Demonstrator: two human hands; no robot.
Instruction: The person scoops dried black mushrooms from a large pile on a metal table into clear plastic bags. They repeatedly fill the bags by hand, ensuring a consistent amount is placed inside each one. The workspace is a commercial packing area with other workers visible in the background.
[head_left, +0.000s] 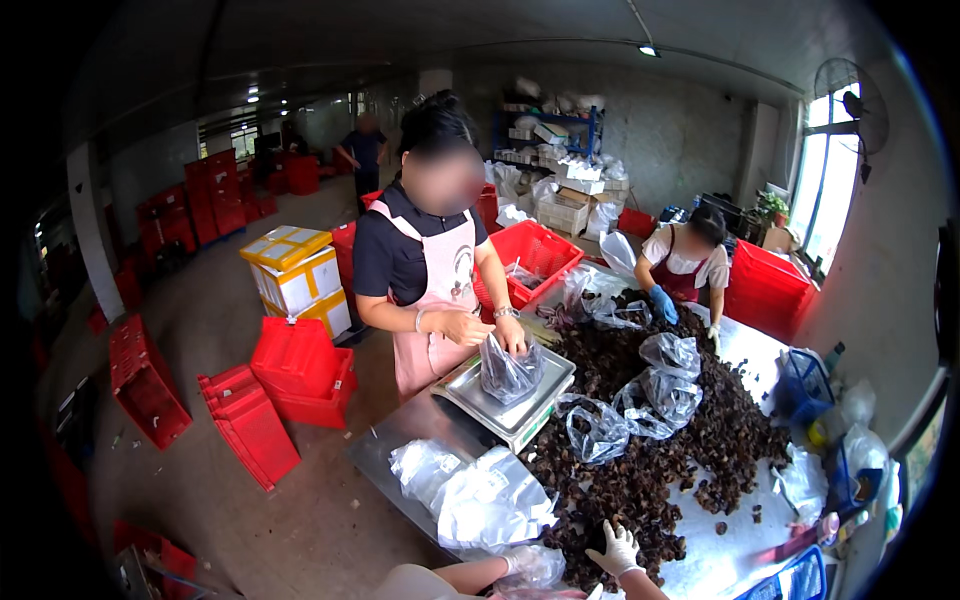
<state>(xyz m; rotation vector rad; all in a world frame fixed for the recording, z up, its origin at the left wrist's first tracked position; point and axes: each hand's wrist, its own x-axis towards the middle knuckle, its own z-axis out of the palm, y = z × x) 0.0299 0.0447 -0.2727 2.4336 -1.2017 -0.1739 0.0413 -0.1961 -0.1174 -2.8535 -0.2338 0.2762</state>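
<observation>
At the bottom edge, my left hand (523, 559), in a white glove, is at a clear plastic bag (551, 568) and appears to grip it; the film partly covers its fingers. My right hand (616, 550), also gloved, is spread with fingers apart over the near edge of a pile of dark, crinkled wood ear fungus (600, 487). Nothing shows in its grasp. Flat clear bags (491, 499) bearing printed labels lie just beyond my left hand. The pile covers much of a metal table (712, 559).
Across the table, a co-worker in a pink apron (442, 277) holds a filled bag (511, 369) on a weighing scale (551, 390). Another co-worker's blue-gloved hand (664, 304) touches the pile's far end. Several clear bags (656, 397) lie on it. Blue baskets (795, 577) stand right; red crates (251, 427) left.
</observation>
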